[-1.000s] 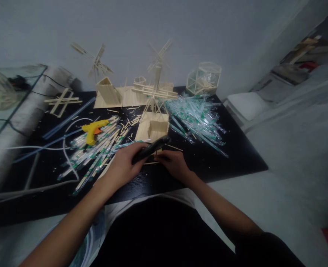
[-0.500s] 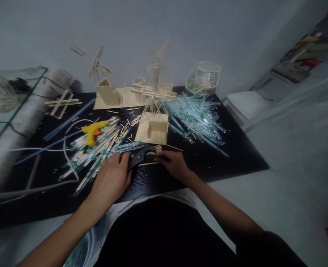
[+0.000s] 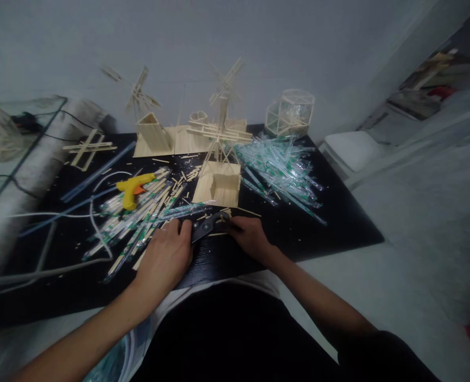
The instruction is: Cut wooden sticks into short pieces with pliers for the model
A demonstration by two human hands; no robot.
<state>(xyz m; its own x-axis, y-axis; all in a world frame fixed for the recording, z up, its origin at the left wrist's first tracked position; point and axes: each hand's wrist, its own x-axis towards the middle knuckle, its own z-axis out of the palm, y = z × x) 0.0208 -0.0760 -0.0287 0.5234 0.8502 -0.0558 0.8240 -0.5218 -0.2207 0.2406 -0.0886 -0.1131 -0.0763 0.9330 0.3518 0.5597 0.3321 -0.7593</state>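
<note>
My left hand [image 3: 168, 252] is wrapped around the handles of dark cutting shears [image 3: 204, 228], whose head points to the right. Close to the jaws, my right hand [image 3: 251, 236] is closed in a pinch on a short wooden stick [image 3: 223, 217], mostly hidden by the fingers and the jaws. Just beyond the shears stands a small windmill model [image 3: 222, 135] made of pale sticks, fixed on a wooden base [image 3: 203, 188] with a low box. Small cut stick pieces lie around the jaws on the black table [image 3: 219, 260].
A yellow glue gun [image 3: 130, 191] rests on a heap of wrapped sticks [image 3: 139, 228] at left, its white cable looping toward me. More plastic wrappers [image 3: 278, 162] are piled at right. Along the wall stand other windmill models [image 3: 153, 135] and a faceted stick frame [image 3: 290, 112].
The shears have shifted slightly right toward my right hand, and their jaws have come closer together around the stick. My left hand moved with them; my right hand stays about where it was.
</note>
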